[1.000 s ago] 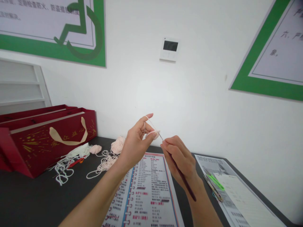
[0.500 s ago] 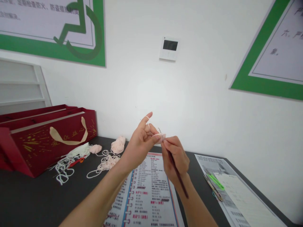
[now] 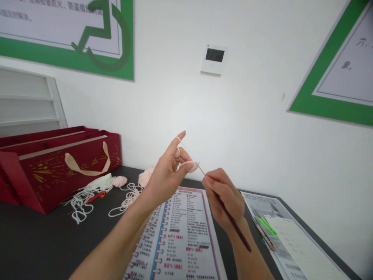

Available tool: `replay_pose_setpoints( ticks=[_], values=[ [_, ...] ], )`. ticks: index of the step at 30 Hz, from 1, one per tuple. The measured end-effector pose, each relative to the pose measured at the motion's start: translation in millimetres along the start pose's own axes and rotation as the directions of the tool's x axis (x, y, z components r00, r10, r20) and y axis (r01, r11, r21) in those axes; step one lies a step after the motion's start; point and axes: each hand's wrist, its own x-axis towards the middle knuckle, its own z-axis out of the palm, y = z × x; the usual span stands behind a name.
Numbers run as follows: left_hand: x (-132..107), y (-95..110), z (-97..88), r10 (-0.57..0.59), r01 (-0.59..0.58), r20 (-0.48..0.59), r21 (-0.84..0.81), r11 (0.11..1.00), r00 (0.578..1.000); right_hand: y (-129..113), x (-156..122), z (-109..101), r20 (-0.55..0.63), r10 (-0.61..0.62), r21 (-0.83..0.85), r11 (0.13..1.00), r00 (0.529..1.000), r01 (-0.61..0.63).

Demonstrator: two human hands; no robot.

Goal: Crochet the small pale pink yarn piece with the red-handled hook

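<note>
My left hand (image 3: 170, 169) pinches a small pale pink crochet piece (image 3: 193, 167) between thumb and fingers. Its index finger points up, with a strand of yarn (image 3: 184, 147) looped round it and running down to the piece. In my right hand (image 3: 224, 196) is a crochet hook (image 3: 231, 219) with a dark reddish handle, gripped like a pen. The thin metal shaft reaches up and left, its tip at the edge of the crochet piece. A printed pattern sheet (image 3: 189, 229) lies on the dark table below both hands.
Red gift bags (image 3: 70, 167) stand at the left against the wall. Beside them lie white yarn (image 3: 83, 208), a small pink ball (image 3: 119, 181) and a larger pink ball (image 3: 145, 177) with loose strands. To the right, papers (image 3: 294, 233) carry a bright green tool (image 3: 266, 225) and scissors-like metal blades (image 3: 264, 233).
My right hand has drawn the hook down and to the right, away from my left hand, showing more of its shaft. The view has shifted slightly.
</note>
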Motion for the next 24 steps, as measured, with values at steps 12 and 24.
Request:
replay_pose_setpoints(
  ticks=[12,24],
  values=[
    [-4.9,-2.5,9.7,-0.023,0.029,-0.089,0.065,0.997,0.996,-5.4,-2.5,1.6,-0.139,0.288,0.238,0.938,0.947,-0.251],
    [-1.4,-10.7,3.5,0.108,-0.072,-0.115,0.280,0.957,0.988,-3.8,5.2,1.2,-0.072,0.454,0.368,0.839,0.888,-0.399]
  ],
)
